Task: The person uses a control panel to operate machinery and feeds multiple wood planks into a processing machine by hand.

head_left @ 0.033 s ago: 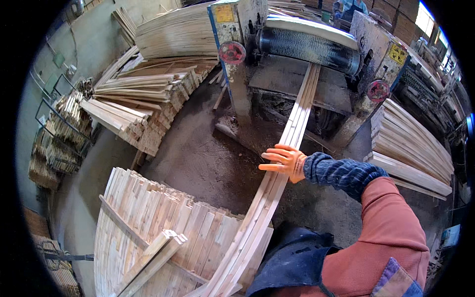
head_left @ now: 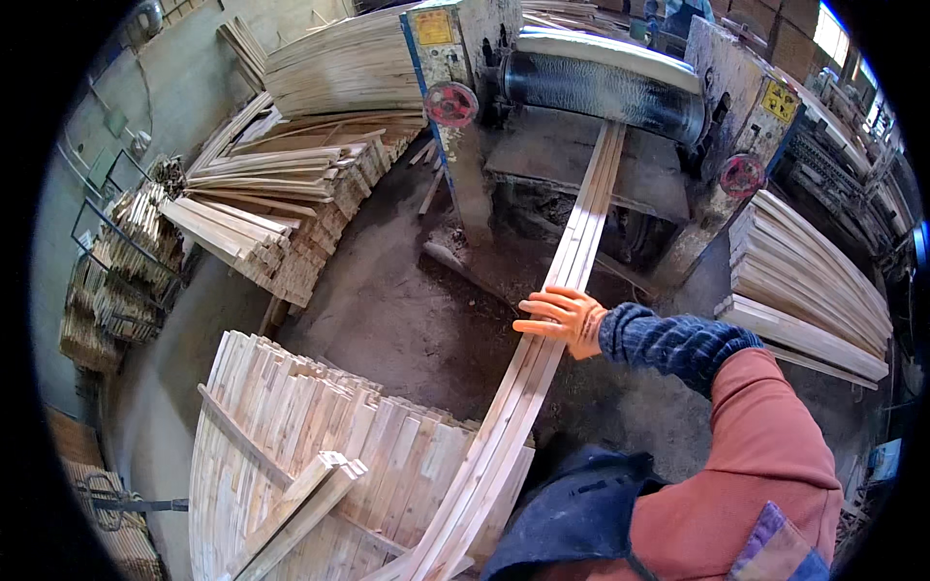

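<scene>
My right hand [head_left: 567, 321], in an orange glove, lies across the top of a bundle of long, narrow wooden strips [head_left: 524, 387]. Its fingers are stretched out and a little apart; the thumb is hidden. Side by side, the strips run from the lower edge up to a machine, where their far ends rest on a dark metal bed [head_left: 542, 160] at a wide dark roller [head_left: 601, 99]. What lies beyond the roller is hidden. My left hand does not show.
A large stack of strips [head_left: 291, 416] stands at lower left, with a few loose pieces [head_left: 295, 513] on it. More timber piles lie at far left [head_left: 281, 232] and right [head_left: 809, 281]. Machine posts with red handwheels [head_left: 451, 104] flank the roller. Someone in blue [head_left: 678, 15] is behind the machine.
The view has shifted very slightly. My right hand still lies on the strips, with barely any movement.
</scene>
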Available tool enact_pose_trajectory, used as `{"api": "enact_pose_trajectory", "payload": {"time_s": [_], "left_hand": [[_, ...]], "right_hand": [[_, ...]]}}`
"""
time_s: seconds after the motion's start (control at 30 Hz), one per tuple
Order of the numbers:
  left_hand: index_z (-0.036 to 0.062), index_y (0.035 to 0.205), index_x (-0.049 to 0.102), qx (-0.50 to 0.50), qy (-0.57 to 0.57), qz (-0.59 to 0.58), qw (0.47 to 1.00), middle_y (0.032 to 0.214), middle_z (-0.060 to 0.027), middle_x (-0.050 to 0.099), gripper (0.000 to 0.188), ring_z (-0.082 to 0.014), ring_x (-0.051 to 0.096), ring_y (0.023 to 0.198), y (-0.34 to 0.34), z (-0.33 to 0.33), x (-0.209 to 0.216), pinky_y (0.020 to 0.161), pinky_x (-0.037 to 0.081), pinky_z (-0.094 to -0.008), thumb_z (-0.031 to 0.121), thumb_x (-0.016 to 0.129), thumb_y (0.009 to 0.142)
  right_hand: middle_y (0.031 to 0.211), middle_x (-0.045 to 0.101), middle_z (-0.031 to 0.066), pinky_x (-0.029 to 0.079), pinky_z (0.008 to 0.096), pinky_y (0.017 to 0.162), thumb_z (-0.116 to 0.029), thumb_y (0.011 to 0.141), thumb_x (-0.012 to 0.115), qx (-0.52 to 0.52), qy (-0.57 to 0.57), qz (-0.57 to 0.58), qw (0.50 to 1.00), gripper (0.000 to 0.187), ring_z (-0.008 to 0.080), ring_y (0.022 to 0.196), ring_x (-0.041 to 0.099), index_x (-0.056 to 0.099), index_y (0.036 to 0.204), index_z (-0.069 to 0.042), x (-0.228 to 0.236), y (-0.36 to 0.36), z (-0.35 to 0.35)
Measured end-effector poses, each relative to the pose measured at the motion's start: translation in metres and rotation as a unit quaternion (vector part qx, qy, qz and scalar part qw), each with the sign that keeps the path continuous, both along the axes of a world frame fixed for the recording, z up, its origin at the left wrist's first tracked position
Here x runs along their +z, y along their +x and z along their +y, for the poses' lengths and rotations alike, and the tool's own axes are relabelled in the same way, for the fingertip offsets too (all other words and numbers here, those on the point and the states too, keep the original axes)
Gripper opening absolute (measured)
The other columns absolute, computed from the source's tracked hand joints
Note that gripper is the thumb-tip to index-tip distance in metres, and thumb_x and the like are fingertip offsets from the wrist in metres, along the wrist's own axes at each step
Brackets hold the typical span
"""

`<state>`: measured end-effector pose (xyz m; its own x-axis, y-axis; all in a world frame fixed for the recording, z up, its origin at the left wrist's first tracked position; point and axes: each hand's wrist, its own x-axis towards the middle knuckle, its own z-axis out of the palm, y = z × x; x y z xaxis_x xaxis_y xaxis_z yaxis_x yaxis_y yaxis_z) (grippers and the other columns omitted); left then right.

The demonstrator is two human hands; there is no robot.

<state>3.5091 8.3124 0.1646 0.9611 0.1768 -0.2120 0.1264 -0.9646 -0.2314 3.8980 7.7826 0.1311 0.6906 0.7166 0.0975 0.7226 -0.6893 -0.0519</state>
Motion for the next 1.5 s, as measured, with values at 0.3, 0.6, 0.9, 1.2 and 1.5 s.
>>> {"api": "enact_pose_trajectory", "payload": {"time_s": [0.3,0.6,0.9,1.2,1.5], "left_hand": [[0.0084,0.132,0.062,0.010,-0.088,-0.026,0.996,0.123,-0.0082,0.071,0.041,-0.0311,0.064,0.113,0.053,-0.151,-0.053,0.100,0.050,-0.0463,0.031,0.061,0.097],[0.0036,0.139,0.057,0.001,-0.293,-0.205,0.934,0.133,-0.0174,0.064,0.098,-0.0342,0.056,0.128,0.126,-0.189,-0.037,0.117,0.034,-0.0549,0.040,0.090,0.054],[0.0037,0.137,0.056,0.067,-0.148,-0.192,0.968,0.129,-0.0180,0.063,0.091,-0.0355,0.057,0.124,0.038,-0.052,-0.049,0.111,0.039,-0.0521,0.036,0.089,0.058],[0.0113,0.142,0.051,0.122,-0.235,-0.078,0.961,0.131,-0.0134,0.061,0.091,-0.0317,0.055,0.128,0.115,-0.155,-0.045,0.120,0.029,-0.0485,0.034,0.087,0.062],[0.0143,0.148,0.048,0.171,-0.134,-0.084,0.972,0.138,-0.0116,0.058,0.105,-0.0314,0.051,0.136,-0.017,-0.039,-0.031,0.120,0.029,-0.0521,0.037,0.093,0.057]], "right_hand": [[0.148,0.052,0.0148,0.035,0.0537,0.119,-0.018,0.060,0.070,0.270,0.090,-0.030,0.958,0.110,0.0337,0.137,0.051,0.030,0.162,-0.025,-0.075,-0.070,0.049],[0.147,0.055,0.0082,0.033,0.0498,0.120,-0.020,0.061,0.090,0.232,-0.151,0.078,0.958,0.111,0.0287,0.136,0.052,0.037,0.157,-0.031,-0.008,0.035,0.015],[0.152,0.049,0.0156,0.024,0.0530,0.128,0.006,0.056,0.077,-0.006,-0.024,0.021,0.999,0.104,0.0391,0.148,0.038,0.044,0.153,-0.015,-0.025,0.063,-0.032],[0.137,0.060,0.0183,0.042,0.0537,0.112,-0.023,0.057,0.085,0.359,-0.010,0.204,0.911,0.094,0.0392,0.128,0.056,0.051,0.144,-0.014,-0.003,-0.023,0.133],[0.114,0.073,0.0235,0.055,0.0439,0.101,-0.035,0.085,0.076,0.248,-0.023,0.440,0.863,0.064,0.0351,0.107,0.072,0.059,0.138,-0.003,0.029,-0.021,0.199]]}}
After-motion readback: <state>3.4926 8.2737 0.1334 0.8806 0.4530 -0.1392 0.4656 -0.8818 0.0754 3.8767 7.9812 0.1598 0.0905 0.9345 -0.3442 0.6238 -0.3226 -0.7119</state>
